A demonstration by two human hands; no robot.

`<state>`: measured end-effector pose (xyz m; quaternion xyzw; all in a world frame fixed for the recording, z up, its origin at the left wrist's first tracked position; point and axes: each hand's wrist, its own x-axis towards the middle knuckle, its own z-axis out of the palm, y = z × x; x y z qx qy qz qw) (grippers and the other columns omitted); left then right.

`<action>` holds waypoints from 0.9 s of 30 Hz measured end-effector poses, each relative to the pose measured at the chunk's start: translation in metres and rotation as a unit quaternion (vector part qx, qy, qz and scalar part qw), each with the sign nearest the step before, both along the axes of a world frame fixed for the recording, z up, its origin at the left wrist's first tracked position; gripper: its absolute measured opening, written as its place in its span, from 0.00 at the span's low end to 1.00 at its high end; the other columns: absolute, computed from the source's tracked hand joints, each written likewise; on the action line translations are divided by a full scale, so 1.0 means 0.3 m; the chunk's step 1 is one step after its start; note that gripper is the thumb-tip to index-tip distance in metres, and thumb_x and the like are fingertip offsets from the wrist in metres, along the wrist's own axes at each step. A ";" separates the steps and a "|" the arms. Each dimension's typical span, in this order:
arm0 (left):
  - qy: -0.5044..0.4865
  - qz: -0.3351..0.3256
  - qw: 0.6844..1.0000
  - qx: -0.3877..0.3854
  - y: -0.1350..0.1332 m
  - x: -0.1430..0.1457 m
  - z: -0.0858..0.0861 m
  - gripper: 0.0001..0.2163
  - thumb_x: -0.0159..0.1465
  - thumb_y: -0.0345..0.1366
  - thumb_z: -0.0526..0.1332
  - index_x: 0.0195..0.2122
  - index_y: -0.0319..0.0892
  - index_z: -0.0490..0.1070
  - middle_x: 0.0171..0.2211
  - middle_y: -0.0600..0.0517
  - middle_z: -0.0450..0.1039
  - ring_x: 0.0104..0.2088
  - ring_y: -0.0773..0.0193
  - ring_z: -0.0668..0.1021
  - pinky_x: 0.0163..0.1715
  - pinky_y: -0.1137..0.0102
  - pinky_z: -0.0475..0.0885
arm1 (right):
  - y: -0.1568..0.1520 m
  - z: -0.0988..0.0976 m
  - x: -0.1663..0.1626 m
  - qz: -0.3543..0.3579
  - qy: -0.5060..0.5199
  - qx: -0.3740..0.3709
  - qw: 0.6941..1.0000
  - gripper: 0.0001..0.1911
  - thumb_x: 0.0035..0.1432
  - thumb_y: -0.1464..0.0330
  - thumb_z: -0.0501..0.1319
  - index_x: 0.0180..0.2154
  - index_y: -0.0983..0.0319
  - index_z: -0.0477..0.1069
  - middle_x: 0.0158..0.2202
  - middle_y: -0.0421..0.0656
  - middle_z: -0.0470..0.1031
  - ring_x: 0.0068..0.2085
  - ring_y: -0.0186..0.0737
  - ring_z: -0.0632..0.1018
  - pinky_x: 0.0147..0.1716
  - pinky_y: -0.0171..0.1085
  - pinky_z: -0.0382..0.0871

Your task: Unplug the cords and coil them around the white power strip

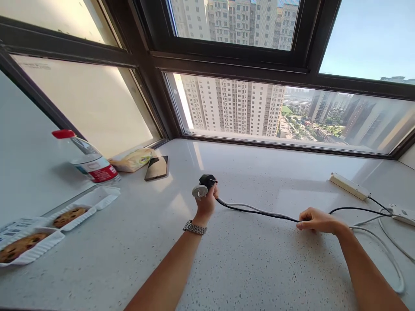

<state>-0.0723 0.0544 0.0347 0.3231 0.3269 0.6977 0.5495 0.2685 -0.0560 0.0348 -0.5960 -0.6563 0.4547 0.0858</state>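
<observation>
My left hand (207, 201) grips two plugs together, a black plug (207, 179) and a white plug (199, 191), raised a little over the speckled white windowsill counter (240, 259). A black cable (259, 211) and a white cable (246, 206) run side by side from the plugs to my right hand (316, 221), which pinches both against the counter. A metal watch (194, 227) is on my left wrist. Beyond my right hand the cables trail off to the right.
A white power strip (349, 186) lies at the right by the window, and another white strip (402, 213) sits at the right edge. At the left are a water bottle (86, 157), a phone (157, 167), a snack packet (134, 159) and a cookie tray (48, 226).
</observation>
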 end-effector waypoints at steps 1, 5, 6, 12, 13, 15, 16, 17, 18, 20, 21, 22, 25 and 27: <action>0.004 -0.002 1.000 -0.003 -0.001 0.006 -0.002 0.15 0.53 0.31 0.66 0.22 0.43 0.56 0.13 0.64 0.46 0.11 0.78 0.52 0.12 0.79 0.48 | -0.007 0.005 0.010 -0.003 0.013 -0.009 1.000 0.26 0.45 0.45 0.62 0.22 0.63 0.67 0.19 0.37 0.62 0.22 0.32 0.63 0.23 0.33 0.53; -0.005 -0.009 1.000 0.001 -0.002 0.006 0.000 0.13 0.54 0.34 0.65 0.21 0.42 0.59 0.12 0.64 0.44 0.10 0.78 0.51 0.11 0.79 0.47 | -0.010 0.009 0.040 -0.037 -0.058 0.012 0.998 0.28 0.46 0.44 0.61 0.21 0.63 0.67 0.19 0.37 0.61 0.22 0.31 0.59 0.22 0.33 0.48; -0.003 -0.011 1.000 0.012 -0.002 0.002 0.001 0.13 0.55 0.35 0.65 0.21 0.42 0.60 0.12 0.63 0.45 0.10 0.78 0.51 0.11 0.79 0.48 | -0.005 0.005 0.040 -0.032 -0.064 0.021 0.997 0.28 0.47 0.44 0.60 0.21 0.63 0.68 0.19 0.37 0.60 0.22 0.30 0.57 0.22 0.34 0.47; 0.026 -0.039 0.998 0.043 0.001 -0.018 -0.004 0.12 0.56 0.45 0.64 0.28 0.42 0.68 0.12 0.59 0.59 0.15 0.70 0.66 0.19 0.74 0.66 | 0.034 -0.048 0.005 -0.080 -0.036 0.121 0.989 0.31 0.53 0.41 0.50 0.20 0.62 0.61 0.17 0.34 0.51 0.21 0.30 0.54 0.22 0.34 0.45; 0.022 -0.047 0.998 0.034 0.001 -0.018 -0.005 0.13 0.56 0.46 0.64 0.29 0.42 0.68 0.12 0.59 0.59 0.16 0.69 0.67 0.20 0.73 0.68 | 0.038 -0.055 -0.001 -0.100 -0.032 0.136 0.985 0.31 0.53 0.40 0.49 0.20 0.61 0.60 0.17 0.34 0.51 0.20 0.30 0.54 0.22 0.34 0.46; 0.016 -0.069 0.997 0.022 -0.003 -0.015 -0.007 0.13 0.56 0.46 0.64 0.28 0.42 0.67 0.12 0.59 0.59 0.15 0.69 0.67 0.19 0.73 0.67 | 0.043 -0.061 -0.012 -0.138 -0.017 0.159 0.978 0.32 0.53 0.40 0.48 0.19 0.61 0.59 0.16 0.34 0.50 0.20 0.30 0.54 0.22 0.33 0.46; 0.016 -0.084 0.996 0.018 -0.005 -0.013 -0.007 0.13 0.56 0.46 0.64 0.27 0.42 0.67 0.12 0.59 0.59 0.14 0.69 0.66 0.17 0.74 0.65 | 0.044 -0.060 -0.017 -0.156 -0.004 0.166 0.974 0.32 0.53 0.39 0.48 0.19 0.61 0.59 0.16 0.34 0.50 0.20 0.30 0.53 0.21 0.33 0.46; 0.017 -0.098 0.995 0.016 -0.008 -0.009 -0.008 0.13 0.56 0.46 0.64 0.27 0.42 0.67 0.12 0.59 0.59 0.13 0.70 0.64 0.15 0.75 0.63 | 0.044 -0.056 -0.022 -0.172 0.014 0.169 0.970 0.32 0.52 0.39 0.48 0.19 0.61 0.59 0.16 0.33 0.49 0.20 0.29 0.53 0.21 0.33 0.46; 0.017 -0.111 0.994 0.013 -0.012 -0.006 -0.009 0.14 0.56 0.46 0.64 0.26 0.42 0.66 0.12 0.59 0.59 0.11 0.72 0.62 0.13 0.76 0.59 | 0.042 -0.049 -0.026 -0.185 0.039 0.168 0.968 0.32 0.52 0.38 0.48 0.19 0.61 0.59 0.16 0.33 0.49 0.20 0.29 0.52 0.21 0.33 0.46; 0.012 -0.134 0.991 0.004 -0.016 -0.002 -0.011 0.14 0.56 0.46 0.65 0.26 0.41 0.66 0.10 0.61 0.56 0.09 0.75 0.57 0.11 0.77 0.54 | 0.037 -0.032 -0.032 -0.193 0.105 0.151 0.964 0.32 0.51 0.38 0.49 0.21 0.61 0.59 0.17 0.33 0.48 0.20 0.29 0.51 0.20 0.32 0.45; 0.007 -0.142 0.990 -0.001 -0.017 -0.001 -0.011 0.14 0.56 0.45 0.65 0.26 0.41 0.65 0.10 0.61 0.54 0.09 0.76 0.55 0.11 0.78 0.52 | 0.034 -0.024 -0.033 -0.190 0.135 0.142 0.962 0.31 0.50 0.38 0.50 0.22 0.61 0.60 0.17 0.32 0.48 0.20 0.29 0.51 0.20 0.32 0.45; 0.001 -0.147 0.989 -0.004 -0.017 -0.001 -0.012 0.14 0.56 0.45 0.65 0.25 0.40 0.66 0.10 0.62 0.53 0.09 0.76 0.54 0.11 0.78 0.51 | 0.031 -0.017 -0.034 -0.183 0.160 0.134 0.961 0.31 0.50 0.39 0.51 0.23 0.61 0.61 0.18 0.32 0.48 0.20 0.28 0.50 0.20 0.32 0.45; -0.010 -0.148 0.989 -0.008 -0.011 -0.007 -0.015 0.13 0.58 0.44 0.65 0.26 0.40 0.66 0.11 0.62 0.52 0.10 0.77 0.53 0.11 0.79 0.50 | 0.024 -0.009 -0.027 -0.153 0.188 0.129 0.962 0.29 0.52 0.40 0.53 0.25 0.61 0.63 0.17 0.31 0.49 0.19 0.28 0.51 0.20 0.32 0.48; -0.023 -0.138 0.990 -0.013 -0.004 -0.014 -0.016 0.12 0.59 0.43 0.64 0.27 0.40 0.67 0.12 0.62 0.52 0.11 0.77 0.53 0.11 0.79 0.50 | 0.021 -0.012 -0.018 -0.135 0.182 0.136 0.964 0.28 0.52 0.42 0.54 0.25 0.62 0.63 0.17 0.33 0.54 0.20 0.29 0.57 0.22 0.32 0.52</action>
